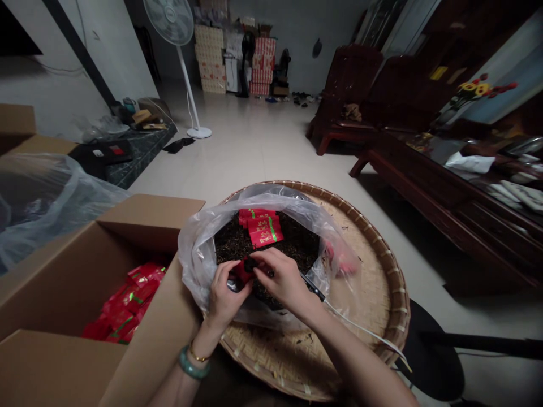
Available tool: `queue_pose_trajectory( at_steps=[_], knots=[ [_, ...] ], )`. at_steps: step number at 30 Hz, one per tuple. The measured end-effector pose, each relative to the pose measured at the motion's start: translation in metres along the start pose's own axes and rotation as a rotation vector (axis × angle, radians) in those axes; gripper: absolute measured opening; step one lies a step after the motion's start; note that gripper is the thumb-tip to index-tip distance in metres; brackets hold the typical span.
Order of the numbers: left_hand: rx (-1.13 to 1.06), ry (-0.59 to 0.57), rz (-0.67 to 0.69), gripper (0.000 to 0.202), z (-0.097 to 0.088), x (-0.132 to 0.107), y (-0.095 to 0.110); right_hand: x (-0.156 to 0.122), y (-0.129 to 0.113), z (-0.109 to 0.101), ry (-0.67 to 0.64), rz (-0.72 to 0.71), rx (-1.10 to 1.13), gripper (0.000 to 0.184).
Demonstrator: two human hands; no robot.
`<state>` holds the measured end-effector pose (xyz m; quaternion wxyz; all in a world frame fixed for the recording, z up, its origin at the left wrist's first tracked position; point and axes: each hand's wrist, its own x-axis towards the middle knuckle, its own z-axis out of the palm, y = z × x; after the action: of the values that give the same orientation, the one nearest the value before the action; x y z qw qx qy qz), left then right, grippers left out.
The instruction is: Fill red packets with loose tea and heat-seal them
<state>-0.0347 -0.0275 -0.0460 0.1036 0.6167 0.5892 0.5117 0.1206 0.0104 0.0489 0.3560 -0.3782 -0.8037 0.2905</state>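
Observation:
My left hand [227, 294] grips a small red packet [242, 271] whose mouth faces my other hand. At that mouth, my right hand [280, 277] pinches a clump of dark dried tea leaves [251, 263]. Both hands are over a clear plastic bag [193, 243], its top spread wide, holding loose dark tea leaves [229, 240]. Several flat red packets [265, 229] with green and gold print lie on the leaves. Beside my right wrist rests a black-handled tool [314, 287] with a white cord; its far end is partly hidden.
The bag stands on a round woven bamboo tray [373, 265]. To the left, an open cardboard box [148, 316] holds many red packets [127, 305]. A white standing fan [186, 73] is farther back, and a dark wooden table [424, 181] stands at the right.

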Motion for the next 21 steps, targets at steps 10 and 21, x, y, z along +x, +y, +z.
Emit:
queue_pose_trajectory(
  at_steps=[10, 21],
  knots=[
    [-0.002, 0.0, -0.001, 0.039, 0.0, -0.001, -0.002, -0.011, 0.009, 0.0, 0.018, 0.073, 0.038, 0.05],
    [0.011, -0.071, 0.013, 0.049, 0.0, 0.0, 0.0, -0.017, 0.012, 0.011, 0.016, 0.029, 0.089, 0.011]
  ],
)
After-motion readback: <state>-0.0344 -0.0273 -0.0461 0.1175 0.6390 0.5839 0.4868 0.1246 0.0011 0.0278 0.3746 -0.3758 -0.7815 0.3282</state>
